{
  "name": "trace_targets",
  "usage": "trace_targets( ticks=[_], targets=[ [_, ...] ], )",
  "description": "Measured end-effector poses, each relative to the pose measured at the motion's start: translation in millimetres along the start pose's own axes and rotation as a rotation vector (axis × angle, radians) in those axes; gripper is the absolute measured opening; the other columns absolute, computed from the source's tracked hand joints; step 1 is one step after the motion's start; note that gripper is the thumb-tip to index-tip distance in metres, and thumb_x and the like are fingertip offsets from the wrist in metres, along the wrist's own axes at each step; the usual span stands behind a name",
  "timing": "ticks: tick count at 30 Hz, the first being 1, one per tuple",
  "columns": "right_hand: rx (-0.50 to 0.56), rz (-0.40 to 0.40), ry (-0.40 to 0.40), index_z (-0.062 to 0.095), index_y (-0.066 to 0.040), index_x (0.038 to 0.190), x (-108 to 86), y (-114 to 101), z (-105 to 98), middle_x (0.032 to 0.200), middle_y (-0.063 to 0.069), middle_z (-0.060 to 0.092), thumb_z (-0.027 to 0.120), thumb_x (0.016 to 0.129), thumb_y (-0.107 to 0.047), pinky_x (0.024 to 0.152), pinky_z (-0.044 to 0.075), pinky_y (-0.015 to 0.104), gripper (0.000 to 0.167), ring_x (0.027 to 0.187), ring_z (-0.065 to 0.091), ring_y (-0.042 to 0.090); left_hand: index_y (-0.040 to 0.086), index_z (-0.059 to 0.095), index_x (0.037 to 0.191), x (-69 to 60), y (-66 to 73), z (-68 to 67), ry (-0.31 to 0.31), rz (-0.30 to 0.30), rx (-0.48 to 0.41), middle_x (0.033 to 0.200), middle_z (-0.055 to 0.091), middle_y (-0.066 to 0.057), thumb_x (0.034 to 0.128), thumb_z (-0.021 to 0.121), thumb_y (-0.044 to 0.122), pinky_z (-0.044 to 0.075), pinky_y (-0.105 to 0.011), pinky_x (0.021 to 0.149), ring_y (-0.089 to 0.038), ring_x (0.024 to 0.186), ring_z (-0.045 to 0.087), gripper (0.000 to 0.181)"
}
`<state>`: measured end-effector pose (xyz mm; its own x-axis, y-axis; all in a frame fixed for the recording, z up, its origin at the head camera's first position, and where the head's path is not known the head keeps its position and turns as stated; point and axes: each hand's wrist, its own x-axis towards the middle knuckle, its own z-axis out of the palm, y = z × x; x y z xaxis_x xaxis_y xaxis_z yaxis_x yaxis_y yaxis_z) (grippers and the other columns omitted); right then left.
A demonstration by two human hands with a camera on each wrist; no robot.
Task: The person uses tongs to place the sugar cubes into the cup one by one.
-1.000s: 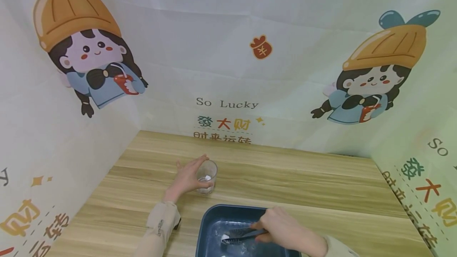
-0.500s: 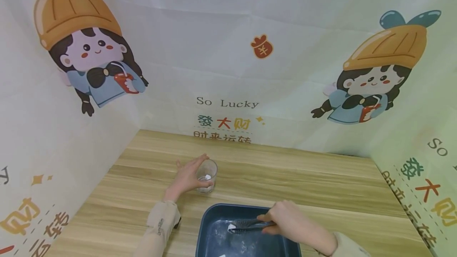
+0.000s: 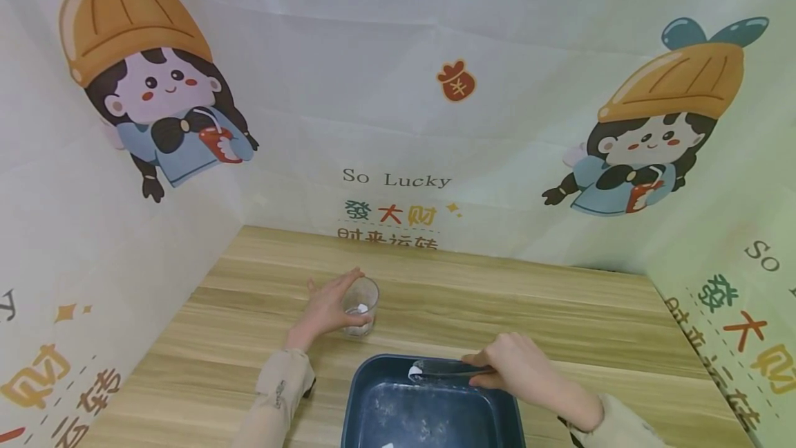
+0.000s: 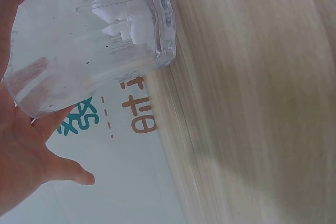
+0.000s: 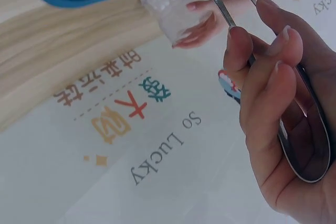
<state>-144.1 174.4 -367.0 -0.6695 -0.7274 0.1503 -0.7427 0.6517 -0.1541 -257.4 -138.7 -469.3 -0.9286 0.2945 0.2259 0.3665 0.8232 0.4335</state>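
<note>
My left hand (image 3: 323, 311) grips a clear drinking glass (image 3: 370, 292) that stands on the table left of the middle. White lumps (image 4: 126, 17) lie at the bottom of the glass in the left wrist view. With my right hand (image 3: 519, 368) I hold metal tongs (image 3: 444, 369), thumb and fingers pressing the two arms together. A small white lump (image 3: 414, 372) is caught between the tongs' tips, above the far part of a dark blue tray (image 3: 352, 406). The tongs' bent end (image 5: 310, 174) sits in my palm in the right wrist view.
Another bit of white (image 3: 388, 445) shows in the tray at the bottom edge of the head view. Printed cloth walls (image 3: 298, 157) close in the wooden table (image 3: 528, 303) at the back and sides.
My right hand has moved away from me and to the right, lifting the tongs and white lump from the tray's floor toward its far rim. The left hand and glass stay put.
</note>
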Motion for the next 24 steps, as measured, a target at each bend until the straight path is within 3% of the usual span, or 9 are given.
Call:
trace_targets(
  ticks=[4,10,18,24],
  targets=[
    [0.0,0.017,0.0,0.072,-0.009,0.091,1.6,4,-5,0.066,-0.002,0.07,0.072,0.072,-0.023,0.04,0.033,0.007,0.024,0.045,0.051,-0.006,0.015,0.04,0.133,-0.2,0.3,-0.2,-0.005,-0.001,-0.002,0.14,0.04,-0.008,0.0616,0.075,0.048,0.004,-0.075,0.094,-0.031,0.124,0.042,0.086],
    [0.069,0.085,-0.023,0.071,-0.007,0.093,3.3,10,-13,0.082,0.004,0.072,0.069,0.074,-0.021,0.039,0.03,0.009,0.023,0.041,0.039,-0.009,0.016,0.039,0.134,-0.3,1.6,-1.5,-0.017,-0.012,-0.012,0.14,0.039,-0.009,0.062,0.075,0.047,0.001,-0.074,0.095,-0.032,0.125,0.041,0.086],
    [0.031,0.06,0.022,0.071,-0.006,0.092,7.2,18,-22,0.088,0.006,0.071,0.069,0.075,-0.02,0.04,0.033,0.009,0.022,0.045,0.052,-0.004,0.015,0.041,0.132,0.3,1.7,-1.1,-0.006,-0.001,-0.007,0.139,0.04,-0.01,0.0613,0.075,0.046,0.005,-0.075,0.094,-0.032,0.124,0.042,0.085],
    [0.008,0.078,0.045,0.071,-0.006,0.094,11.4,23,-23,0.086,0.006,0.071,0.069,0.075,-0.02,0.039,0.032,0.009,0.023,0.043,0.05,-0.004,0.015,0.041,0.132,1.0,-0.2,0.0,0.003,0.008,0.008,0.139,0.041,-0.009,0.0612,0.075,0.047,0.006,-0.076,0.093,-0.031,0.123,0.043,0.085]
  ],
)
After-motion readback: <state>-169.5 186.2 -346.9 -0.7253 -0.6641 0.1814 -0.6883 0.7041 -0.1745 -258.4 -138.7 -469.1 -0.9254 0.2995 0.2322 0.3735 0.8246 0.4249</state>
